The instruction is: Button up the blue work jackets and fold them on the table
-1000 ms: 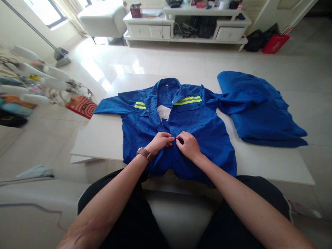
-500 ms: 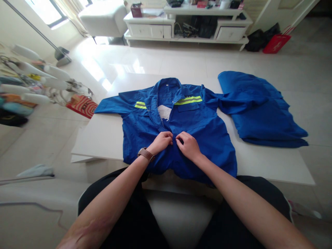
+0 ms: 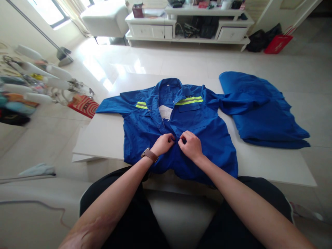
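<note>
A blue work jacket [image 3: 145, 128] with yellow-green reflective strips lies face up, collar pointing away from me. Its front is parted at the neck and overlaps lower down. My left hand [image 3: 163, 143], with a brown-strapped watch [image 3: 149, 155] on the wrist, pinches the front edge near the middle. Close beside it, my right hand [image 3: 190, 145] pinches the opposite front edge, thumb and forefinger curled together. Any button between the fingertips is too small to make out. Inside the open neck a white patch [image 3: 165, 112] shows.
The jacket lies on a low white table [image 3: 95, 138]. Folded blue cloth [image 3: 261, 117] rests at its right, partly under a sleeve. Thread cones [image 3: 57, 72] and a red patterned bag [image 3: 84, 105] stand at the left. Beyond are a white cabinet [image 3: 150, 31] and a red bag [image 3: 278, 43].
Both hands stay at the jacket's front with small finger movements. The left hand has turned slightly and shifted a little to the right. The whole view has moved a little.
</note>
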### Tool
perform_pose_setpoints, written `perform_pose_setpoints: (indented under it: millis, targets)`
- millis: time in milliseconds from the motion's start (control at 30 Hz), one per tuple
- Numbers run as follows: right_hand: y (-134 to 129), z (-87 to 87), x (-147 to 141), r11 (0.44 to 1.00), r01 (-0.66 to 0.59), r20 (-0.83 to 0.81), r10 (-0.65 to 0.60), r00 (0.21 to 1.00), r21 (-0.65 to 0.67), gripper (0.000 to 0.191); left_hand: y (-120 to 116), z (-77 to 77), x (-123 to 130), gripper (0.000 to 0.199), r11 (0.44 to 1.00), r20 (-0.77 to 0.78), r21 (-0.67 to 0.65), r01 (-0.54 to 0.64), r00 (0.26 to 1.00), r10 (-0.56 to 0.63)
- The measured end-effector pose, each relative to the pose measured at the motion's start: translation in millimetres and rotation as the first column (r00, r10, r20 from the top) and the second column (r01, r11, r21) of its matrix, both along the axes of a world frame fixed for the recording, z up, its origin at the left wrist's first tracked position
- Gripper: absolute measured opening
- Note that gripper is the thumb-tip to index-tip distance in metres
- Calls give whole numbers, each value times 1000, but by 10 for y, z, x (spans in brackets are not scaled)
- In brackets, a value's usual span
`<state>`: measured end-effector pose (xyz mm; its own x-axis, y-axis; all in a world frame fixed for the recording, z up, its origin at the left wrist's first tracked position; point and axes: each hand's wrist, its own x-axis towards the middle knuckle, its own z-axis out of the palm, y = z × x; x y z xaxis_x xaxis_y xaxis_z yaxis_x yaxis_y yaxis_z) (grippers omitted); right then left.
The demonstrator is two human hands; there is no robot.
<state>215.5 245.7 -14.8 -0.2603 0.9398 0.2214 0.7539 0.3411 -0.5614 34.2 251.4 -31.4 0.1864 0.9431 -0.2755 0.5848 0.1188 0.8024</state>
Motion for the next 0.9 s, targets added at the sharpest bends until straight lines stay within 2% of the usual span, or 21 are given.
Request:
perform_pose_setpoints:
  millis: [233,333,500,600,733,800,900]
  targets:
    - [-5,1,-3,1000,-26,-6,26,1000,-5,13,-67,-35,124,13,994,-199,112,17,980,6]
    - [-11,2,-6,999,-34,-2,34,999,-5,13,-85,10,140,12,990,-204,142,11,979,18]
    - [-19,-17,-4,999,-53,-10,53,999,-3,12,-62,129,111,14,996,-4,79,-31,999,31]
    - [-9,-31,1,998,-62,-12,62,998,-4,12,-21,120,88,12,998,142,16,-57,988,54]
    - [14,-41,3,996,-89,-22,88,996,-20,10,33,62,75,7,979,374,-182,-94,914,157]
    - [20,-46,3,994,-100,-25,99,995,-32,9,42,57,81,5,957,430,-267,-115,874,226]
    - [20,-53,3,993,-112,-31,111,993,-48,7,35,82,100,11,933,453,-326,-153,841,296]
